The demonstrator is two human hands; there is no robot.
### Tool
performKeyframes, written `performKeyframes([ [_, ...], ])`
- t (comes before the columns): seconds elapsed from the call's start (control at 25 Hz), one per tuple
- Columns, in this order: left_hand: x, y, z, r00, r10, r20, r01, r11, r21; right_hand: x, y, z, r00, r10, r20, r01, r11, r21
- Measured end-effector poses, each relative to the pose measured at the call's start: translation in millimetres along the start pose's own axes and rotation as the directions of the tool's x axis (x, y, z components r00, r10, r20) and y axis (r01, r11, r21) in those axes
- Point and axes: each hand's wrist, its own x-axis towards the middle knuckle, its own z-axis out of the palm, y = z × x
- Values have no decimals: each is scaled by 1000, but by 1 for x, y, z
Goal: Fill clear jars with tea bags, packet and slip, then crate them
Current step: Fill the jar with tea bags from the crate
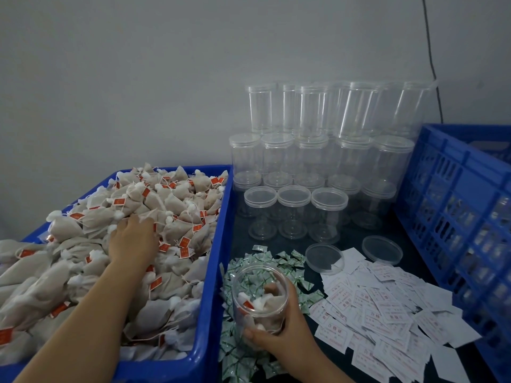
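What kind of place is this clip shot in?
Probably a small hand-packing workshop: a blue bin heaped with tea bags, stacks of empty clear jars, and piles of green packets and printed slips beside a blue crate.

The dark table (348, 239) has a small bare spot in front of the empty jars (293, 208). Green packets (276, 261), white slips (387, 305), two lids (381, 250) and the big crate (456, 217) crowd around it.
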Motion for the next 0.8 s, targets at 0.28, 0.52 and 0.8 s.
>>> performKeyframes([
  [0.28,-3,-7,-9,991,-71,-109,42,968,-249,-1,-1,-1,1000,-18,13,18,1000,1],
  [0.52,-5,-7,-22,988,-151,20,152,979,-134,-2,-2,-1,1000,-13,15,13,1000,1],
  [0.8,-9,-9,-28,986,-139,-94,119,975,-187,0,2,-1,1000,-3,2,3,1000,1],
])
